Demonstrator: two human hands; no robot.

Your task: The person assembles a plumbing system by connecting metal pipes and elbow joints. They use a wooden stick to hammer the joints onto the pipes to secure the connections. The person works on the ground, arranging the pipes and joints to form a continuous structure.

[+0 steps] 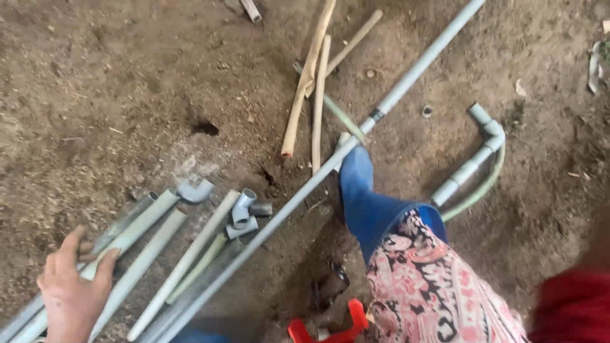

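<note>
While the left hand [71, 289] rested at the lower left of the view, its fingers [105, 263] were curled loosely around the near end of a pale grey pipe [136, 227], thumb on one side and fingertips on the other, a light grasp rather than a clenched fist. That pipe ran away from the fingers up and to the right, its long axis slanting toward a grey elbow fitting [196, 190] at its far end. It lay in a loose bundle of other pipes [184, 260] on the dirt ground [114, 82], all sharing much the same slant, touching or just beside one another. Small grey joints [243, 213] sat among them near the bundle's upper end.

Just beyond, a long grey pipe [406, 79] crossed the whole scene on the same diagonal, from bottom left to top right, passing by a blue boot [362, 197] (the wearer's leg in patterned pink cloth [432, 286] above it). Bamboo sticks [309, 76] lay further up, and a bent pipe piece with an elbow [480, 146] lay well apart to the right.

The right hand was not in view; only a red sleeve [572, 308] showed at the lower right corner, so the left was plainly the nearer hand to the bundle.
</note>
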